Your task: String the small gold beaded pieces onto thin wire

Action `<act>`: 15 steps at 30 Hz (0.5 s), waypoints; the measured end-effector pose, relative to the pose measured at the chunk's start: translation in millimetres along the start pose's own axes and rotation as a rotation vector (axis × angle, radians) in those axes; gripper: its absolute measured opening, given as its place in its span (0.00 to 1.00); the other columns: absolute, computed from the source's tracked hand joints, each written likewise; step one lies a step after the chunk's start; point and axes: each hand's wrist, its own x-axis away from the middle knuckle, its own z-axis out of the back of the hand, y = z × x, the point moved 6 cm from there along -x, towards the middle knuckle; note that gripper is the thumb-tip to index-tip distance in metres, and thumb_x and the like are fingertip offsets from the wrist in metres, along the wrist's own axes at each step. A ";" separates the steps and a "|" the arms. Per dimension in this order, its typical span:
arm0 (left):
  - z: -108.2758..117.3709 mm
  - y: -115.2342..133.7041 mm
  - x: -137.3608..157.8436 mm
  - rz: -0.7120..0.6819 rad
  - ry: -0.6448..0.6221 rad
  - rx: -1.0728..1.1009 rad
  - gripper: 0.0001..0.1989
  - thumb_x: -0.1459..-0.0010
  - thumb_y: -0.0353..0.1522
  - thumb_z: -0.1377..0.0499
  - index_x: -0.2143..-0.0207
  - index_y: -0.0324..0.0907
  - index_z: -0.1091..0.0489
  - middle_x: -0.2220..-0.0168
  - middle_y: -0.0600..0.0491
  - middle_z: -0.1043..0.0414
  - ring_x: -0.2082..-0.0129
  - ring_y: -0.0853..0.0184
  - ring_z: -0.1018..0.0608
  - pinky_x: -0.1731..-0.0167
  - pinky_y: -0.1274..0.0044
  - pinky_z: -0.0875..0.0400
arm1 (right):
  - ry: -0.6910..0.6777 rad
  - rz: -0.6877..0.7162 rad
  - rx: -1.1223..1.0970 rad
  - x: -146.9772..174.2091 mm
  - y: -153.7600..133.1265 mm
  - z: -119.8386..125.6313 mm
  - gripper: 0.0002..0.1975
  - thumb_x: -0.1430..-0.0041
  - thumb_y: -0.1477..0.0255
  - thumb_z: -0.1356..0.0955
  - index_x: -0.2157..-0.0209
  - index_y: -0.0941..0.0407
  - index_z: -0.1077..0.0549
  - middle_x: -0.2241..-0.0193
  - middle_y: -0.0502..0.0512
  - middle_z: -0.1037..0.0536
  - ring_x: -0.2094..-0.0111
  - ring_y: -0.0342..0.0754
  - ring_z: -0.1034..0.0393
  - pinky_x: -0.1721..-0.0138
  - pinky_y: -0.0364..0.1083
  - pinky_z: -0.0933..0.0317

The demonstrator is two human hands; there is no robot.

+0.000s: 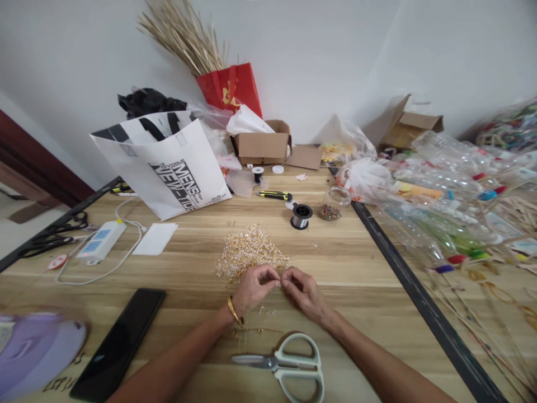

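My left hand, with a gold bangle at the wrist, is closed in a pinch. Its fingertips meet those of my right hand, pinched as well. Something tiny and shiny sits between them, too small to name. Just beyond lies a heap of clear and gold beads. A few loose clear beads rest below my hands, and a thin gold chain lies nearer to me. Pale-handled scissors lie between my forearms, blades pointing left.
Behind the beads are a wire spool, a glass jar with beads and a yellow-black utility knife. A black phone, power strip and white bag stand left. Plastic bottles crowd the right.
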 end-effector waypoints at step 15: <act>0.3 -1.9 -0.6 -0.020 0.008 -0.022 0.00 0.51 0.26 0.41 0.73 0.37 0.31 0.73 0.53 0.30 0.71 0.69 0.27 0.69 0.79 0.32 | -0.045 -0.088 -0.112 0.3 2.1 -1.0 0.15 0.40 0.60 0.38 0.71 0.58 0.36 0.78 0.47 0.39 0.77 0.41 0.46 0.75 0.40 0.50</act>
